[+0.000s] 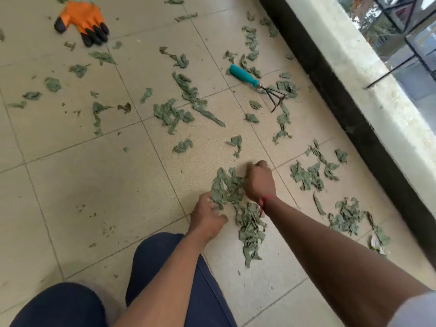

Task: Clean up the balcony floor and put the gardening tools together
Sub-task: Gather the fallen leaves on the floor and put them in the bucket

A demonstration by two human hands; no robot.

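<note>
The leaf pile [227, 187] on the floor [82, 185] is gripped from both sides, left hand [207, 218] and right hand [259, 182] curled into it. A teal hand rake [254, 82] is seen lying near the ledge [354, 55], orange glove [82, 21] well apart.

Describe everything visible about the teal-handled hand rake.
The hand rake lies flat on the tiled floor, close to the dark wall base. It has a teal handle, a short metal ferrule and dark, bent wire prongs, apparently three. Green leaves lie against the prongs and beside the handle. Nothing holds it.
</note>
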